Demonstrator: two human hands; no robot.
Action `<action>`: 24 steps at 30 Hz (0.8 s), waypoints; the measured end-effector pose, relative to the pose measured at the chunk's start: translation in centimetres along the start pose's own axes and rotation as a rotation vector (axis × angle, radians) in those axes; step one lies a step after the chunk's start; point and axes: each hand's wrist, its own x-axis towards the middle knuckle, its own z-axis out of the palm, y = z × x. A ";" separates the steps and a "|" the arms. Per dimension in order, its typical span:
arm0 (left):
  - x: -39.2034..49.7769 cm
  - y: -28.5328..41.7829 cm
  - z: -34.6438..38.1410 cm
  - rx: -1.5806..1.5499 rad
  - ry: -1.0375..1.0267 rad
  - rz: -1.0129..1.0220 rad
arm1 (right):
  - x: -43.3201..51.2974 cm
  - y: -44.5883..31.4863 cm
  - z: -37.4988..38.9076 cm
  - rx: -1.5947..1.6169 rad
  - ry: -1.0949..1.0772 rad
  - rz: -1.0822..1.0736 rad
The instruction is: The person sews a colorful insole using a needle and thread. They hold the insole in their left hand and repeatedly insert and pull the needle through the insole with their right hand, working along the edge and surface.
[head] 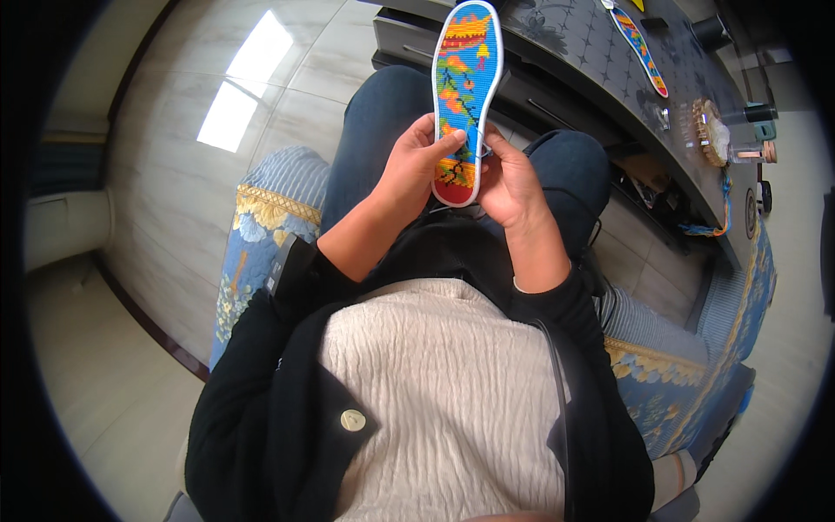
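Note:
An embroidered insole (466, 78) with a white edge, blue ground, orange and green motifs and a red heel is held up over my lap. My left hand (412, 156) grips its left edge near the heel end, thumb pressed on the stitched face. Against the opposite edge, my right hand (513, 183) is closed with thumb and finger close together. Beside those fingers shows a thin bluish thread (484, 150). Whether a needle is there cannot be seen, and the fingers behind the insole are hidden.
A dark patterned table (587, 55) stands ahead to the right, with drawers below. On it lie a second embroidered insole (639, 49), a woven basket (704, 130), a glass jar (747, 153) and colourful thread (725, 209) hanging over the edge. A black cord (574, 192) crosses my right leg.

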 end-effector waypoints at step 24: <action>-1.2 1.0 0.3 0.023 0.106 0.058 | -1.7 -1.6 -0.6 -0.260 0.035 -0.291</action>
